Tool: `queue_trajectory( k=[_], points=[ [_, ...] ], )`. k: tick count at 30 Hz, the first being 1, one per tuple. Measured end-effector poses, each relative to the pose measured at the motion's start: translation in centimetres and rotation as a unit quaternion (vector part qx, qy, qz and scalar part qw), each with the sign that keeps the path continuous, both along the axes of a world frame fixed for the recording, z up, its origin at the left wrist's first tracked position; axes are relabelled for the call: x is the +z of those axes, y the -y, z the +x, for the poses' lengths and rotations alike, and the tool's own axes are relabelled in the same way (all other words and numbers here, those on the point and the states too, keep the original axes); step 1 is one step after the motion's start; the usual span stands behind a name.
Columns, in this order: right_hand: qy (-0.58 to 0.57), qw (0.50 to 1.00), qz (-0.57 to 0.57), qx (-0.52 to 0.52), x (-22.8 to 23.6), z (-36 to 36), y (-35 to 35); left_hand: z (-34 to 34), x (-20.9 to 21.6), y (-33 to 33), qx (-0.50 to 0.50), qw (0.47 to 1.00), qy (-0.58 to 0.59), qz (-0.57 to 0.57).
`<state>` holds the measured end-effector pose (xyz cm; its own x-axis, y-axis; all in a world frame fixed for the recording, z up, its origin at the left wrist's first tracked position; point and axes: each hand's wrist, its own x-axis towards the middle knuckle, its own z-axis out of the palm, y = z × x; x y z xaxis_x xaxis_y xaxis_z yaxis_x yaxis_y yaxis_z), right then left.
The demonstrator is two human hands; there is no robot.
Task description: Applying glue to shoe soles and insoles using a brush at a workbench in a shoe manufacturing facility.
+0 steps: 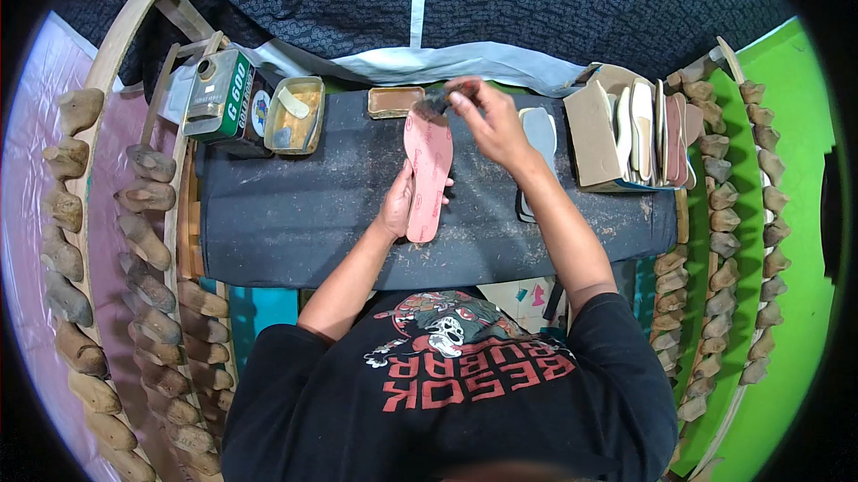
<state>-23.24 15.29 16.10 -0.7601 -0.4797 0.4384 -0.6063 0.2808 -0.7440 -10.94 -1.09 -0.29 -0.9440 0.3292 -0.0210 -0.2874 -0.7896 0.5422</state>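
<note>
A pink printed insole (428, 180) is held upright over the dark work table, toe end away from me. My left hand (399, 203) is closed around its lower middle, with fingertips showing past the right edge. My right hand (490, 121) is closed on a dark, ragged-looking applicator (435, 105), whose exact kind I cannot make out. The applicator's dark end lies at the toe of the insole and hides that part. Just beyond the toe sits a shallow tray of brown matter (393, 102).
At the left stand a green metal can (221, 100) and a stained plastic tub (296, 134) holding a pale spreader. To the right, grey insoles (539, 138) lie beside a cardboard box (590, 134) of upright insoles. Racks of wooden shoe lasts (143, 241) flank both sides.
</note>
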Motion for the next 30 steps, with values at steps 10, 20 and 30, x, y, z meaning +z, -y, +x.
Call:
queue_trajectory(
  k=[10, 20, 30],
  points=[
    [-0.020, 0.996, 0.054, 0.061, 1.2, 5.2, -1.0, 0.4, 1.7, -0.6, 0.012, 0.998, 0.010, 0.058],
    [-0.148, 0.983, 0.040, 0.102, 0.0, 4.4, -0.7, 1.3, 2.1, -1.7, 0.054, 0.995, 0.050, 0.073],
    [-0.159, 0.982, 0.022, 0.097, 0.4, 3.8, -0.6, 1.2, 2.1, -1.0, 0.032, 0.986, 0.064, 0.148]
  ],
)
